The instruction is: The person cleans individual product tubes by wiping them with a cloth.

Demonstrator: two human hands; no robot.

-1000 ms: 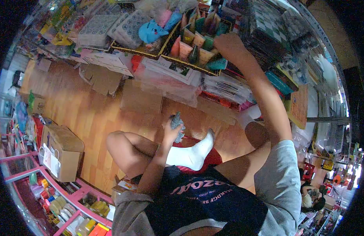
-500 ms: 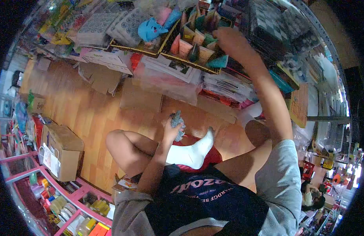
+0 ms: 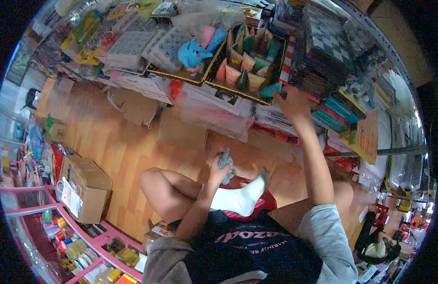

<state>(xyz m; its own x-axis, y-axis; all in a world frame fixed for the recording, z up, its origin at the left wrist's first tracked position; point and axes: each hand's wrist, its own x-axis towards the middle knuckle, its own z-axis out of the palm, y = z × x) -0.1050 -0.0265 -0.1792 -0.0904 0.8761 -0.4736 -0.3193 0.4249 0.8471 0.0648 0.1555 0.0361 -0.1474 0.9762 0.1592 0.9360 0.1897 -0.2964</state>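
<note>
Two hands: the right hand (image 3: 293, 105) has drawn back to the basket's (image 3: 234, 92) near corner, by a teal tube (image 3: 270, 89), grip unclear, apparently done reaching inside; the left hand (image 3: 219, 172), bodyward of the basket, clutches grey cloth (image 3: 224, 160).

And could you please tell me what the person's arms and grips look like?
The left grip and right grip wear no gloves; both forearms are bare. The loose, short grey sleeves join a dark shirt with pinkish lettering.

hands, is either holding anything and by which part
The left hand grips a grey cloth around its middle. The right hand is by the teal tube; whether it holds it cannot be told.
</note>
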